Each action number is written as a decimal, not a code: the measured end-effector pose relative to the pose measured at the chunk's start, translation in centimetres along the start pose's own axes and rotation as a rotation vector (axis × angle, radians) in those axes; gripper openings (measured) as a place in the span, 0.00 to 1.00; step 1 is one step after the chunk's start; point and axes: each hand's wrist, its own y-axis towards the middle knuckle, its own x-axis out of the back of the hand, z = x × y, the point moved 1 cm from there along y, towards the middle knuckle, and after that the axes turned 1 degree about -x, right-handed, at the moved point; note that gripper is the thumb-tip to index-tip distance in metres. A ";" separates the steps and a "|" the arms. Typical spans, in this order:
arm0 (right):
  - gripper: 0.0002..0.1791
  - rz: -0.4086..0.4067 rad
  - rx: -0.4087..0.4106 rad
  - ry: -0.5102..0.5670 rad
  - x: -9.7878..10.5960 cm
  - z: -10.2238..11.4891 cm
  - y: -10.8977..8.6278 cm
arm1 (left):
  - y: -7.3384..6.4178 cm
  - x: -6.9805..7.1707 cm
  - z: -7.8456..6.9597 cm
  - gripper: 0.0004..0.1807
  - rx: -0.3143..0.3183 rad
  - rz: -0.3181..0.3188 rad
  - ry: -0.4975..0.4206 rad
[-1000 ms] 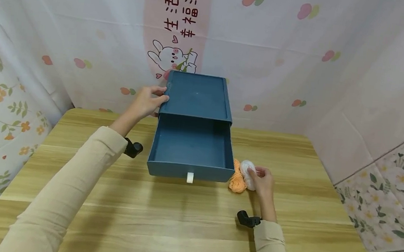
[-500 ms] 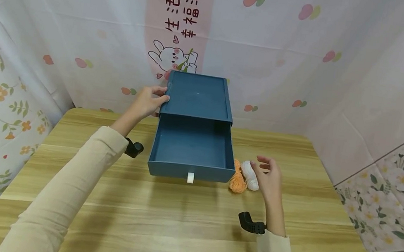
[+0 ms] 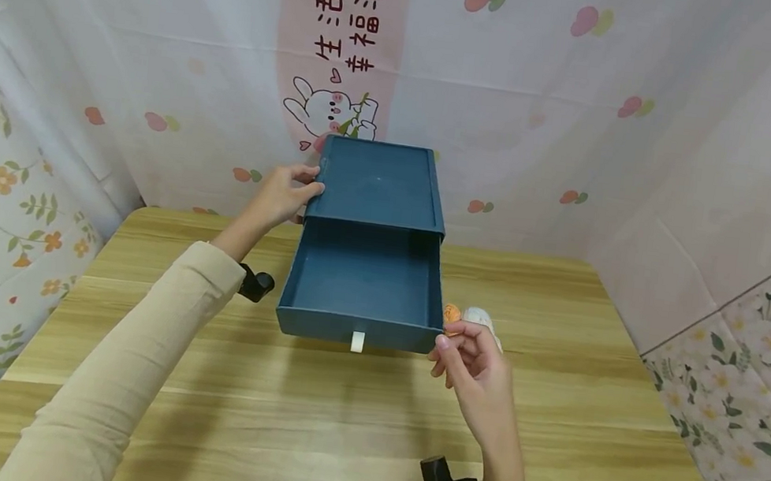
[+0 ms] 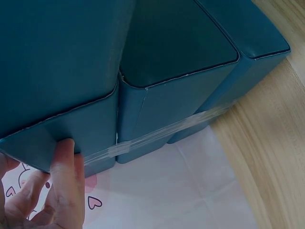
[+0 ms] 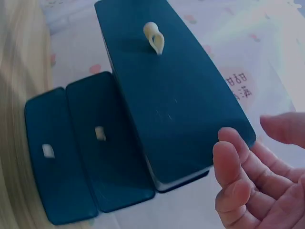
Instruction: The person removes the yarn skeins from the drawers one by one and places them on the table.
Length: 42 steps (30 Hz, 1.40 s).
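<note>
1. The step seems to be work on the top drawer (image 3: 319, 323), which stands out from the blue cabinet (image 3: 377, 184) over the wooden table (image 3: 331, 464).
2. The left hand (image 3: 285, 191) rests at the cabinet's upper left edge, fingers rather extended and thumb apart. I advise to press evenly, so the cabinet cannot slide.
3. The right hand (image 3: 489, 383) is at the drawer's front right corner, fingers loosely bent, thumb apart from them; whether they touch it, I cannot tell surely.
4. Force on one corner may turn the drawer crooked. Better to use the middle of the front, near the white loop (image 3: 357, 341).
5. Mind the orange yarn (image 3: 452, 314) and the white yarn (image 3: 477, 315), just beside the drawer and partly hidden by the right hand.
6. Clear tape (image 4: 157, 133) crosses the stacked sections; it would be prudent not to strain it.
</note>
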 end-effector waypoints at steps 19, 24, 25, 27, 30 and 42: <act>0.09 0.195 -0.062 -0.187 -6.3 -0.7 -1.5 | -0.3 -0.2 0.1 0.28 -0.006 0.001 0.019; 0.14 0.181 -0.093 -0.207 -7.2 -0.7 -1.0 | -0.3 -0.4 0.1 0.28 -0.007 0.001 0.017; 0.15 0.177 -0.103 -0.207 -7.3 -0.6 -0.9 | -0.3 -0.3 0.1 0.29 -0.006 0.003 0.017; 0.15 0.172 -0.105 -0.210 -7.3 -0.6 -0.8 | -0.3 -0.3 0.0 0.29 -0.007 0.006 0.014; 0.14 0.161 -0.094 -0.223 -7.4 -0.5 -0.6 | -0.3 -0.3 -0.1 0.29 -0.011 0.002 0.010; 0.11 0.141 -0.089 -0.262 -7.6 -0.2 0.2 | -0.3 0.1 0.0 0.28 -0.018 -0.011 0.019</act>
